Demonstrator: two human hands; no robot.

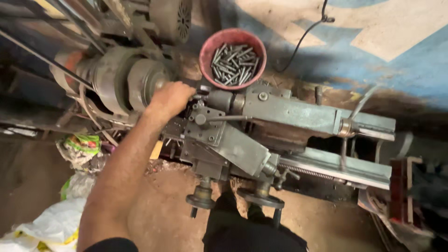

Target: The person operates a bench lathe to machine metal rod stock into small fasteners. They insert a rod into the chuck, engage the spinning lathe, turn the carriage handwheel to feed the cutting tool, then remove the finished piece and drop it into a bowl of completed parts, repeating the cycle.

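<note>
My left hand [171,99] reaches over a grey metal lathe [289,114] and rests at the chuck [144,81], fingers curled against the workpiece area beside the tool post [205,119]. What the fingers grip is hidden under the hand. My right hand is out of view. Just behind the lathe stands a red bucket [206,49] filled with several grey metal pins [233,64]. Two handwheels [201,200] stick out toward me at the front of the carriage.
An electric motor [170,16] sits at the top behind the headstock. Plastic bags [51,224] and scraps lie on the dirt floor at the left. A black cable [303,35] hangs over the blue-and-white wall. My dark trouser leg [247,231] is below the carriage.
</note>
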